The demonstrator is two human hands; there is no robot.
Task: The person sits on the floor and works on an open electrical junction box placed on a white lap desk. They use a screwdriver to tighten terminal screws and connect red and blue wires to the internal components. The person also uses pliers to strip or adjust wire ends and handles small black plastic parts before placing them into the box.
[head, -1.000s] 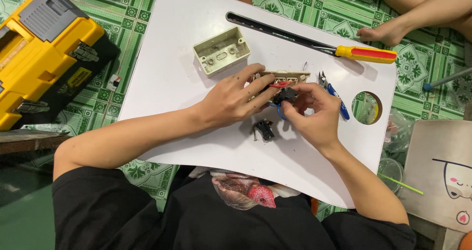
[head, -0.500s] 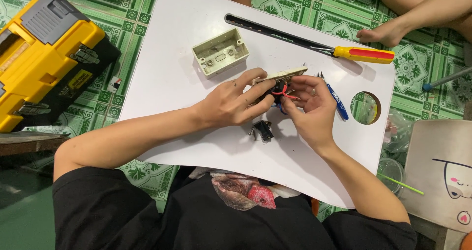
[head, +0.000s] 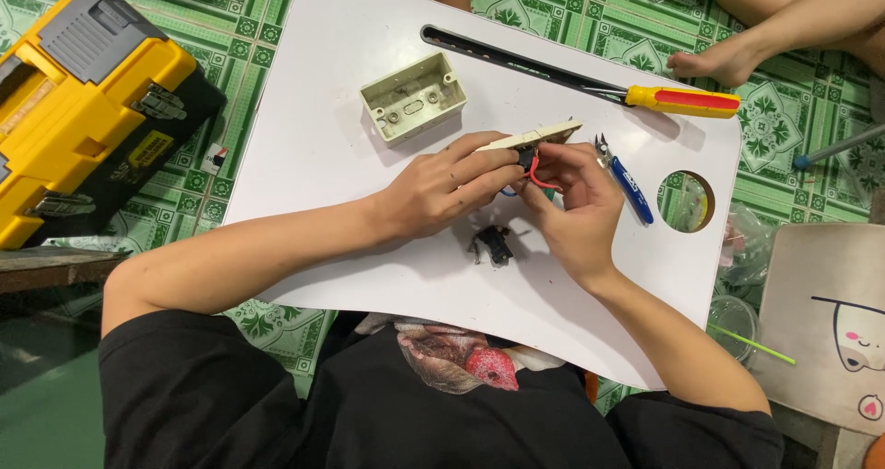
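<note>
Cream switch plate (head: 539,135) with red wire (head: 542,179) held over the white table (head: 323,109), left hand (head: 442,188) pinching the plate, right hand (head: 576,206) closed on the wire, black part (head: 493,244) below, cream box (head: 413,96) behind, blue cutters (head: 627,176) and screwdriver (head: 678,100) right, yellow toolbox (head: 83,100) far left.

matt white tabletop (head: 369,155), seemingly plastic cream box (head: 413,98)
</note>
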